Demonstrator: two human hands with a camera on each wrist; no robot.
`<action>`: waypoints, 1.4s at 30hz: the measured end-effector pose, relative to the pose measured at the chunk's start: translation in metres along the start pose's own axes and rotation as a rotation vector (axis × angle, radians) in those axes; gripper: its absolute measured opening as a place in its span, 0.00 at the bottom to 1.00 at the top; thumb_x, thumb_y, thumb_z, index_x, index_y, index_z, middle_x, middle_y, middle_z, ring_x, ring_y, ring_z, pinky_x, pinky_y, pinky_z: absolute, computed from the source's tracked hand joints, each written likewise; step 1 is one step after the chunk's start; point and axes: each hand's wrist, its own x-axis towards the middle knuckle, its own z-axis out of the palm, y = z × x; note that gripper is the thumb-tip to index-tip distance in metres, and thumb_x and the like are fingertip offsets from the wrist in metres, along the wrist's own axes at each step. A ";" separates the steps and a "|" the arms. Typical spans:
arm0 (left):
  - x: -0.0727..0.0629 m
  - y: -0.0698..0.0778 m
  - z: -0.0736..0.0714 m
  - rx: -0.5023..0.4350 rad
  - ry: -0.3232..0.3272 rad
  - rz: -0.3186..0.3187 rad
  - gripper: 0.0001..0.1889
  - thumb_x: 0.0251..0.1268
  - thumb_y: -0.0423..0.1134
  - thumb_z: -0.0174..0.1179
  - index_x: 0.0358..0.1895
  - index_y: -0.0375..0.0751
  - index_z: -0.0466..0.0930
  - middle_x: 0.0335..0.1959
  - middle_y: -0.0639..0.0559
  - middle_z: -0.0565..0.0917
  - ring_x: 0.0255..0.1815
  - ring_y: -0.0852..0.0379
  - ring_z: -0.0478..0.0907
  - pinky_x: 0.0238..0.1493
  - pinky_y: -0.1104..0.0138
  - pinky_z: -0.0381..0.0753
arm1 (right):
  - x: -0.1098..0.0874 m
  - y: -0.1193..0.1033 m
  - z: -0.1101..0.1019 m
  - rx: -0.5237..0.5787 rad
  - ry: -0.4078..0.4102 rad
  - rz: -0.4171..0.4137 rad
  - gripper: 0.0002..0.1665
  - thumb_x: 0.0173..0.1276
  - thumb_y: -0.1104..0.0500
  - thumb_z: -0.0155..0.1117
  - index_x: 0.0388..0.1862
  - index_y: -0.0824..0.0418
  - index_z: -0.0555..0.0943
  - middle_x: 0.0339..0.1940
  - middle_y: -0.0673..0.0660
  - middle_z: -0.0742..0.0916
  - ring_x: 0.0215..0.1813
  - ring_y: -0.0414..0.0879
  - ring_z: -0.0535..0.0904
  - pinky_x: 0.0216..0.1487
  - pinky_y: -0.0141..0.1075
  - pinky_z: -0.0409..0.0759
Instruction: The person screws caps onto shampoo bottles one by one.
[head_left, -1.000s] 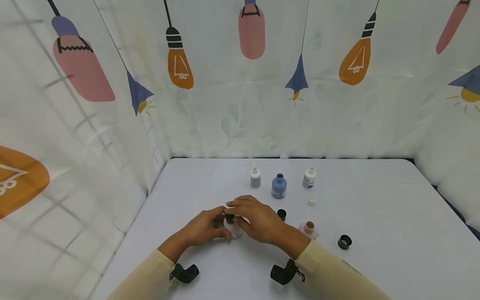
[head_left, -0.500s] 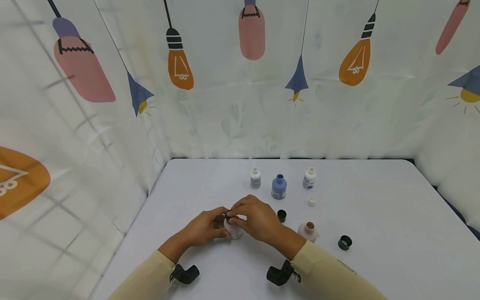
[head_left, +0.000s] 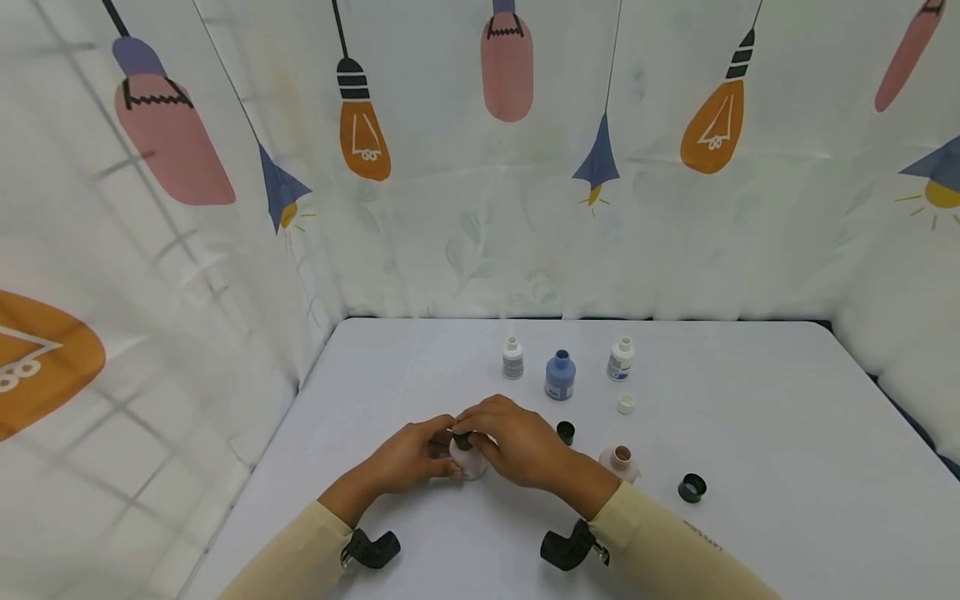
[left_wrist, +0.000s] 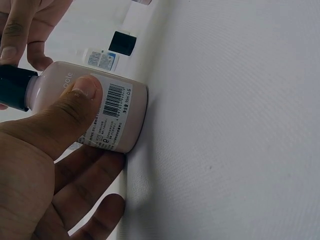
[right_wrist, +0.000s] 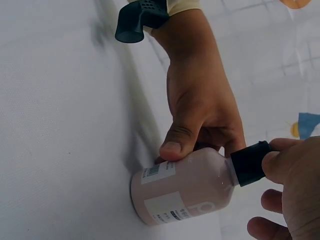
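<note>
My left hand point(head_left: 408, 454) grips a small pale pink bottle point(right_wrist: 200, 170) by its body, thumb over the label in the left wrist view. The bottle stands upright on the white table, its base at the surface. A black cap point(right_wrist: 249, 164) sits on its neck. My right hand point(head_left: 517, 442) reaches over from the other side and pinches this cap between thumb and forefinger, its other fingers bent alongside. In the head view the hands hide part of both bottle and cap.
Uncapped, a second pink bottle point(head_left: 618, 467) stands beside my right forearm. Loose black caps lie near it, one behind point(head_left: 566, 432) and one to its right point(head_left: 692, 488). Farther back are a blue bottle point(head_left: 559, 381), two white bottles point(head_left: 513, 362) and a white cap point(head_left: 626, 404).
My right fingers shift around the black cap, twisting and then loosening back toward their earlier pose. The left hand and the bottle stay in place.
</note>
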 end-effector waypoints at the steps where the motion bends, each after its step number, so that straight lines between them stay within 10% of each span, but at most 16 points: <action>1: 0.000 0.000 0.000 -0.001 0.001 0.000 0.28 0.61 0.53 0.74 0.63 0.60 0.75 0.54 0.59 0.86 0.54 0.61 0.83 0.57 0.56 0.80 | 0.000 0.000 0.000 -0.003 0.009 0.008 0.13 0.74 0.61 0.68 0.55 0.51 0.86 0.58 0.44 0.85 0.62 0.39 0.77 0.52 0.31 0.80; 11: 0.000 0.000 0.000 0.023 0.002 -0.013 0.27 0.61 0.53 0.74 0.62 0.60 0.75 0.54 0.58 0.86 0.54 0.60 0.83 0.54 0.57 0.81 | 0.003 -0.001 0.007 -0.041 0.071 0.087 0.11 0.70 0.47 0.72 0.48 0.48 0.87 0.50 0.43 0.85 0.55 0.38 0.79 0.46 0.31 0.82; 20: -0.002 0.000 -0.001 0.034 0.003 -0.023 0.33 0.62 0.54 0.73 0.68 0.54 0.72 0.54 0.57 0.86 0.55 0.59 0.83 0.56 0.55 0.80 | 0.002 -0.002 0.001 -0.017 -0.002 0.062 0.19 0.75 0.48 0.67 0.62 0.47 0.81 0.69 0.47 0.77 0.71 0.43 0.71 0.57 0.36 0.80; 27: -0.001 0.001 -0.001 0.021 0.001 -0.001 0.27 0.61 0.54 0.74 0.62 0.61 0.74 0.55 0.59 0.86 0.56 0.60 0.82 0.57 0.56 0.80 | 0.003 -0.001 -0.002 -0.029 -0.011 -0.015 0.15 0.74 0.61 0.68 0.58 0.51 0.86 0.59 0.44 0.84 0.63 0.39 0.76 0.56 0.31 0.79; 42: -0.001 0.000 0.001 0.014 0.004 0.017 0.26 0.62 0.53 0.73 0.62 0.63 0.75 0.53 0.61 0.86 0.55 0.62 0.83 0.56 0.56 0.80 | 0.005 -0.007 0.008 -0.064 0.040 0.151 0.13 0.70 0.45 0.72 0.48 0.48 0.86 0.50 0.43 0.85 0.54 0.39 0.78 0.43 0.31 0.81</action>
